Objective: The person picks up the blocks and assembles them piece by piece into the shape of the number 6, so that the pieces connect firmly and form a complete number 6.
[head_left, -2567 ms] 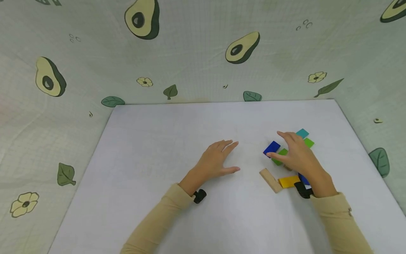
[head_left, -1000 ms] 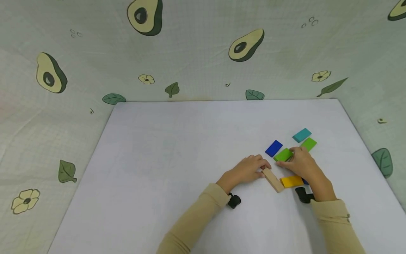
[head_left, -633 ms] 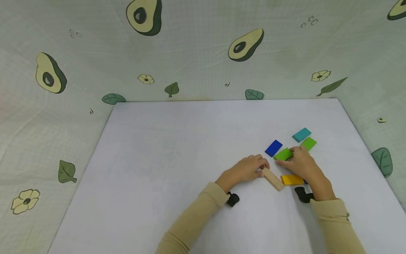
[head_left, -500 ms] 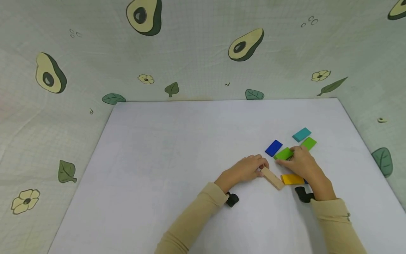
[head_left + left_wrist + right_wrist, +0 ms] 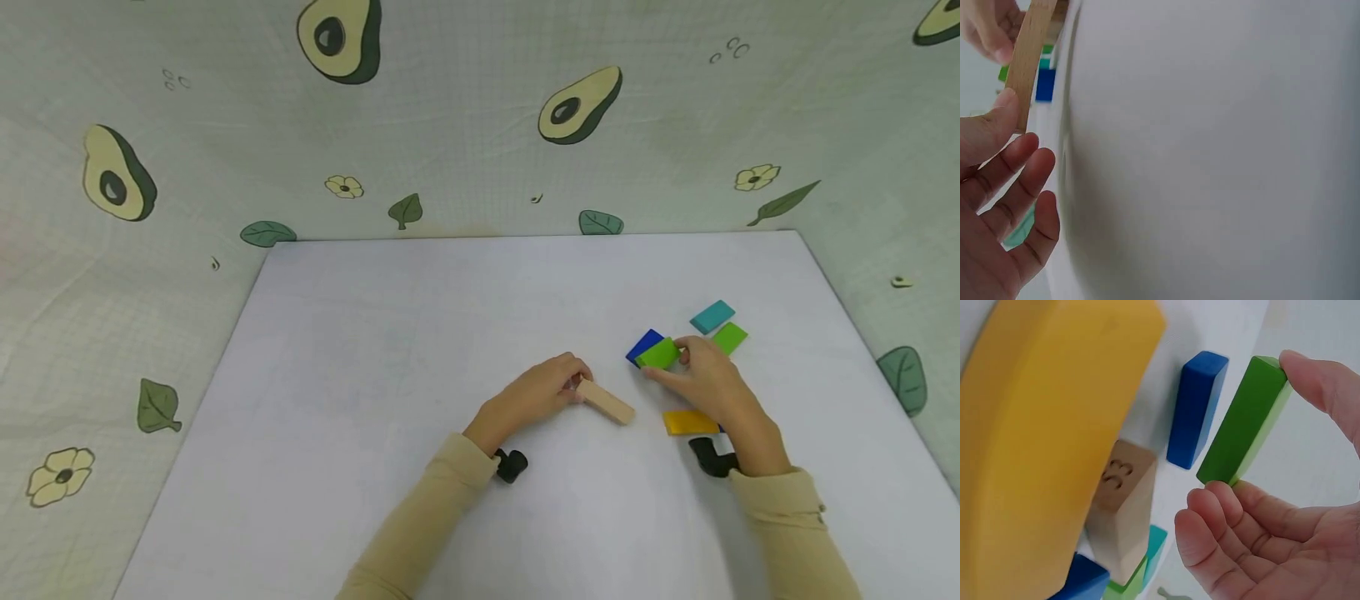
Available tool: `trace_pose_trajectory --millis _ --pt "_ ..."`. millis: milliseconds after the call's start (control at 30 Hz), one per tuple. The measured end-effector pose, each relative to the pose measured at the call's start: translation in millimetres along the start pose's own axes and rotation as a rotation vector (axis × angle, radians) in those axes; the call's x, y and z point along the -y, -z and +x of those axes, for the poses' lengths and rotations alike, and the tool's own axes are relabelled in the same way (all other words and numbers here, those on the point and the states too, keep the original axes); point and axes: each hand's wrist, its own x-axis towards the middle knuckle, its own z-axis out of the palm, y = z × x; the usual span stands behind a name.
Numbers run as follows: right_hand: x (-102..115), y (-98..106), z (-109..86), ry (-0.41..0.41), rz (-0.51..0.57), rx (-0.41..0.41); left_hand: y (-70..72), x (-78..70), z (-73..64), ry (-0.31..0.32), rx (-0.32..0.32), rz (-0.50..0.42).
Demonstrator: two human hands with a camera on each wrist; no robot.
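Note:
In the head view my left hand [image 5: 536, 390] pinches one end of a plain wooden block [image 5: 606, 403]. The left wrist view shows that block [image 5: 1030, 59] between thumb and index finger, the other fingers loosely bent. My right hand [image 5: 708, 379] pinches a green block [image 5: 658, 353] by its two ends, thumb against fingertips. From above, this green block partly covers a blue block [image 5: 647, 342]; in the right wrist view the blue block [image 5: 1197, 409] stands apart beside it. Another wooden block [image 5: 1122, 506], marked with a number, is hidden from the head view by my right hand.
Behind my right hand lie a teal block [image 5: 712, 317] and a second green block [image 5: 729, 337]. A yellow block [image 5: 690, 422] lies near my right wrist, with another blue block [image 5: 1079, 578] beside it. The white table [image 5: 420, 308] meets an avocado-print cloth [image 5: 465, 125] at its back.
Both hands have come to hold blocks. Within the last half second the left hand has drawn the wooden block leftward, and the right has lifted the green block slightly left, toward the blue one.

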Motion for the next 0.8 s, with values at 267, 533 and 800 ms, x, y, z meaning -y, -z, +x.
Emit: trace_pose_trajectory --millis 267,533,800 --pt "16.7 -5.6 7.0 0.038 0.057 -0.025 21.2 25.0 -21.2 0.097 -0.098 -0.064" --pt "35.0 -14.4 20.8 0.072 0.101 -0.026 37.9 44.9 -35.1 0.182 -0.202 -0.103" --pt "52.9 -23.9 36.9 0.078 0.193 -0.025 49.0 62.9 -43.9 0.248 -0.307 -0.157"
